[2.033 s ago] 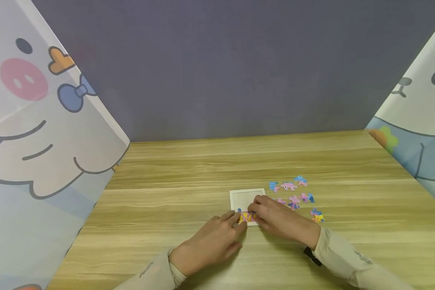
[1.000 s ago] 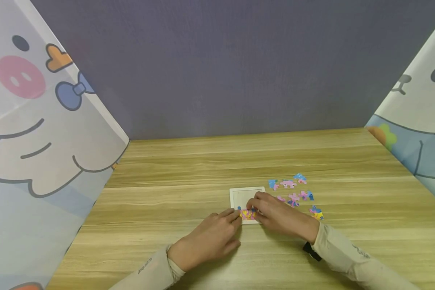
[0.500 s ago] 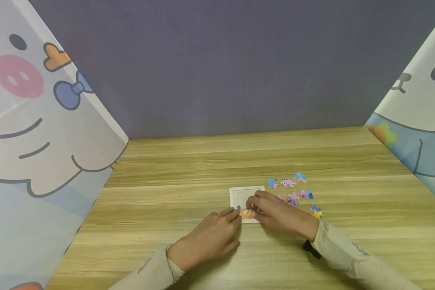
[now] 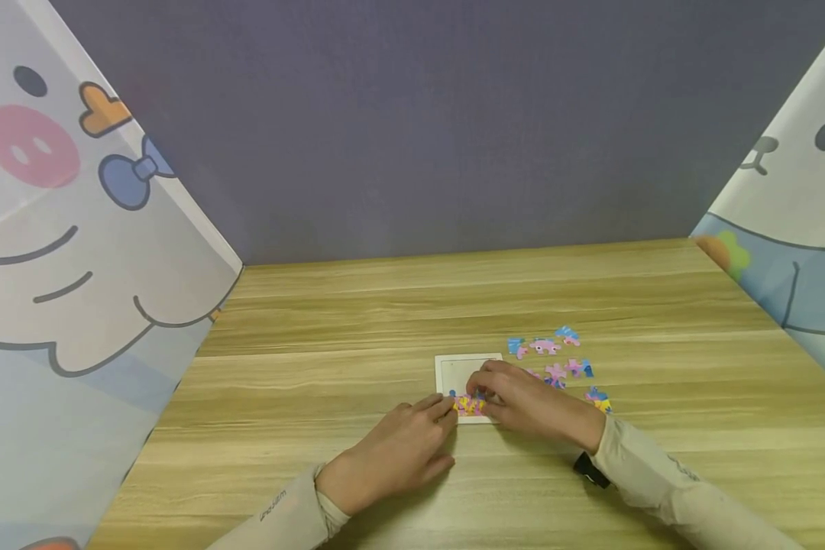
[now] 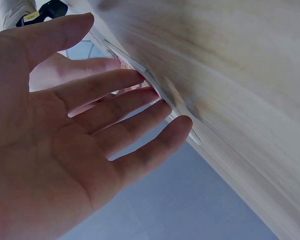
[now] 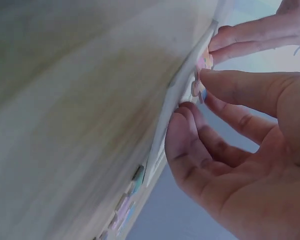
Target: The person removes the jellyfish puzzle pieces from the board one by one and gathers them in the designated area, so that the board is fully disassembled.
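Note:
A small white puzzle tray (image 4: 441,374) lies on the table, with yellow and pink jigsaw pieces (image 4: 469,406) along its near side. My left hand (image 4: 393,457) rests its fingertips at the tray's left edge, over the end of that row. In the left wrist view its fingers (image 5: 132,125) are extended, with the thumb held away. My right hand (image 4: 532,402) reaches over the tray's right side. The right wrist view shows its thumb and index finger pinching a puzzle piece (image 6: 195,87) at the row; the fingers partly cover it.
Several loose puzzle pieces (image 4: 545,347), blue and pink, lie right of the tray, and a blue and yellow piece (image 4: 599,400) sits nearer my right sleeve. A grey panel (image 4: 412,130) stands behind the wooden table (image 4: 302,397), with cartoon-printed panels at both sides.
Two seconds ago a left finger reached over the tray's near edge; it has since drawn back. My right hand stays at the same spot with only slight finger movement.

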### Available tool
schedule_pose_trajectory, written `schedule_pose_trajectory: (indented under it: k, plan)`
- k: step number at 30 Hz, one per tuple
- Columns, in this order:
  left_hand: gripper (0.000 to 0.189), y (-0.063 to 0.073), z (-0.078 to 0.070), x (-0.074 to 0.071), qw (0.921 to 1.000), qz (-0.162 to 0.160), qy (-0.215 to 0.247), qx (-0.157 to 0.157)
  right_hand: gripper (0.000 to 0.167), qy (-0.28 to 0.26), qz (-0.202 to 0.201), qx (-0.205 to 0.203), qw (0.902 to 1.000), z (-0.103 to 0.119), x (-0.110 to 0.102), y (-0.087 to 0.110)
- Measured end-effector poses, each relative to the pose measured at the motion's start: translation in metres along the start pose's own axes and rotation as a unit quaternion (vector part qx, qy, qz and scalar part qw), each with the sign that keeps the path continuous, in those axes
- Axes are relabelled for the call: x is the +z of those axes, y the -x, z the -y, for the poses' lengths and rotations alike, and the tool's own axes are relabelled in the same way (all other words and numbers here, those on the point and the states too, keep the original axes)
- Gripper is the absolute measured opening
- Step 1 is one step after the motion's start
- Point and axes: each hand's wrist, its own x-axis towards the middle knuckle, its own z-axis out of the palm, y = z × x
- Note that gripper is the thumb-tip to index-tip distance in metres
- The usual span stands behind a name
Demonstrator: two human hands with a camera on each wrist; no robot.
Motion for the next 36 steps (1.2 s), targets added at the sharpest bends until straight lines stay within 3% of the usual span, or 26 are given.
schedule_pose_trajectory:
  k: [11,24,36]
  plan:
    - [0.058,0.001,-0.001,0.001,1.0,-0.004,-0.006,-0.002,0.015,-0.042,0.032,0.003,0.9986,0.002,-0.003,-0.004]
    - [0.055,0.0,-0.001,0.002,0.9999,0.008,-0.004,-0.006,0.021,-0.048,-0.018,-0.013,0.9986,0.004,-0.012,-0.001]
    - [0.056,0.0,-0.002,0.002,0.9999,-0.006,-0.013,-0.006,0.024,-0.037,-0.058,-0.014,0.9975,0.001,-0.018,0.017]
